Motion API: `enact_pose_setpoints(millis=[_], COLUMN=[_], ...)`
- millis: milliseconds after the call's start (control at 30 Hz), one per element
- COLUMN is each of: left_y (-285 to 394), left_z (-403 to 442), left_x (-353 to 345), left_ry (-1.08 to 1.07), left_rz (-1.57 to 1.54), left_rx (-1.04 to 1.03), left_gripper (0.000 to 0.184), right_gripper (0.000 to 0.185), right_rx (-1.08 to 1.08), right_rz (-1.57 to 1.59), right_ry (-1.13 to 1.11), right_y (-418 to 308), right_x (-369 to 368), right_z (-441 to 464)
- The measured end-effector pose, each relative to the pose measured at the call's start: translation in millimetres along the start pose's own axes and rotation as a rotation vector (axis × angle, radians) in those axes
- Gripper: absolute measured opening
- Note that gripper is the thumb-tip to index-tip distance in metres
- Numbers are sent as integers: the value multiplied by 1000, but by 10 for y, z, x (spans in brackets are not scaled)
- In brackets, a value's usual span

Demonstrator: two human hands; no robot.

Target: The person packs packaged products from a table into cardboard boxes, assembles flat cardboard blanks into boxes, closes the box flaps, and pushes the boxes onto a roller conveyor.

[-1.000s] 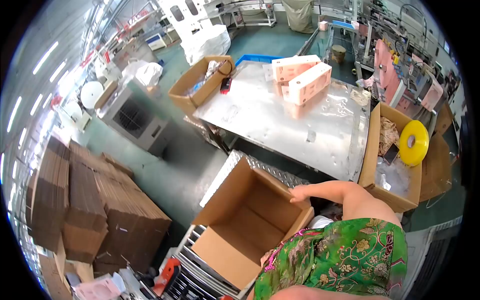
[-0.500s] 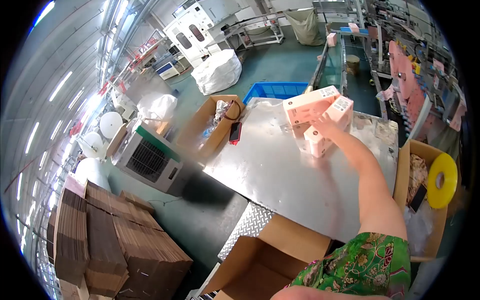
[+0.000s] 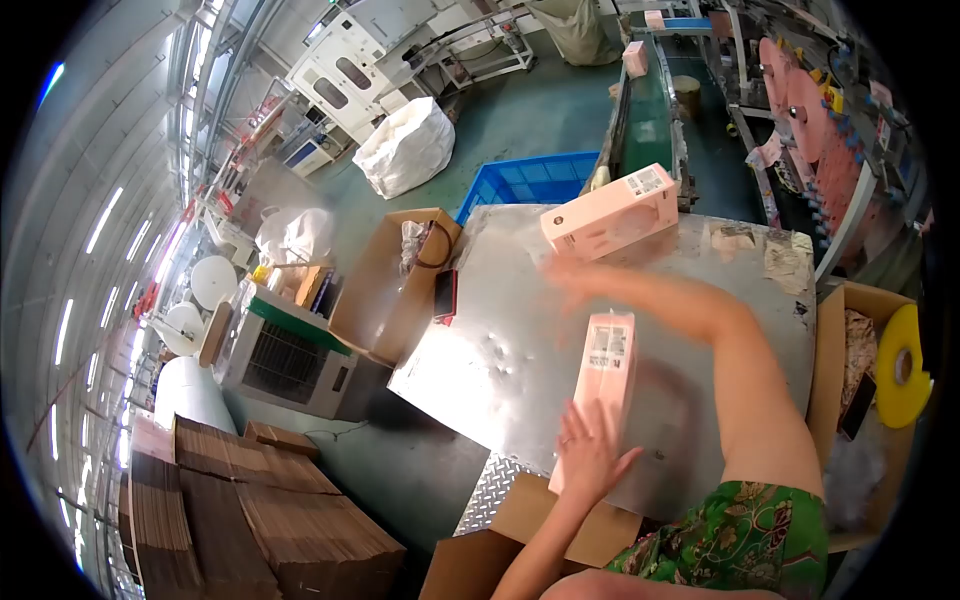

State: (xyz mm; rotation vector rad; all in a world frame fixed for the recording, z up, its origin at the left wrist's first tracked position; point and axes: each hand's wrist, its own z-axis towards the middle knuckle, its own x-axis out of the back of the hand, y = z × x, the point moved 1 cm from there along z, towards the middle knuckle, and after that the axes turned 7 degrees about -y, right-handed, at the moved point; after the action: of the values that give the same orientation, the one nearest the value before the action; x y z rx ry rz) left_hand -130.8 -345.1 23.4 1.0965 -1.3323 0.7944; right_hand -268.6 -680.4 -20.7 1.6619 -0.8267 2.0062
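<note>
My left hand [image 3: 590, 447] lies with spread fingers on the near end of a long pink box-shaped pack [image 3: 610, 350]. That pack rests on the metal tabletop [image 3: 490, 350] close to the table's front edge, its white printed label showing. Farther back, a second pink pack [image 3: 605, 222] sits at an angle near the table's far edge, also with a label. Just in front of it is my right hand [image 3: 570, 283], smeared by motion, so its fingers cannot be made out. Below my left hand stands an open cardboard box [image 3: 475, 565], partly hidden by my forearm.
A cardboard box with odds and ends [image 3: 385, 295] adjoins the table's left side, beside a phone [image 3: 446, 294]. Behind is a blue crate [image 3: 525, 180]. At right, a carton [image 3: 832, 390] holds a yellow tape roll [image 3: 903, 365]. Flattened cardboard [image 3: 290, 510] is stacked lower left.
The pink packs, earlier grouped under my right hand, are now apart, one nearer me. My left hand has come into view on it. My right hand has moved left, and the view has shifted.
</note>
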Motion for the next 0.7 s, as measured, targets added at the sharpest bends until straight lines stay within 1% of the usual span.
enact_pose_setpoints(millis=[33, 67, 100, 133, 167, 233, 333, 433, 467, 500, 533, 567, 600, 667, 700], left_y=[45, 75, 68, 48, 13, -93, -330, -694, -799, -914, -1050, -1147, -1187, -1115, -1023], left_z=[76, 157, 199, 174, 142, 16, -146, -213, -185, -165, -178, -158, -121, -50, -21], left_x=[-89, -148, -170, -123, -113, -125, -146, -118, -70, -22, -54, -21, 51, 102, 105], left_ry=[-54, -103, -153, -126, -128, -132, -143, -46, -41, -43, -7, -17, -51, -107, -131], left_rz=[44, 87, 128, 68, 59, 34, 37, -15, -44, -73, -69, -121, -166, -244, -272], left_rx=[44, 89, 138, 149, 149, 153, 284, 413, 468, 530, 527, 518, 512, 484, 458], left_gripper=[94, 92, 90, 88, 87, 85, 85, 85, 88, 91, 96, 101, 101, 102, 103], right_gripper=[86, 91, 94, 97, 102, 105, 104, 93, 86, 79, 72, 64, 56, 52, 56], right_rx=[-270, -398, -542, -684, -690, -710, -580, -428, -333, -233, -131, -5, 118, 441, 486], right_rz=[-202, -263, -204, -144, -243, -312, -293, -177, -209, -232, -252, -225, -197, -154, -101], right_ry=[-40, -78, -35, 17, 11, 129, 60, -182, -203, -229, -254, -250, -244, -209, -112], right_y=[138, 434, 581, 717, 1138, 1178, 1313, 1163, 1068, 897, 695, 436, 159, -488, -734], right_x=[309, 384, 480, 588, 354, 273, 257, 404, 469, 464, 456, 455, 464, 528, 477], right_z=[-6, 87, 2, -88, -113, -274, -300, -410, -462, -557, -665, -772, -890, -1110, -1291])
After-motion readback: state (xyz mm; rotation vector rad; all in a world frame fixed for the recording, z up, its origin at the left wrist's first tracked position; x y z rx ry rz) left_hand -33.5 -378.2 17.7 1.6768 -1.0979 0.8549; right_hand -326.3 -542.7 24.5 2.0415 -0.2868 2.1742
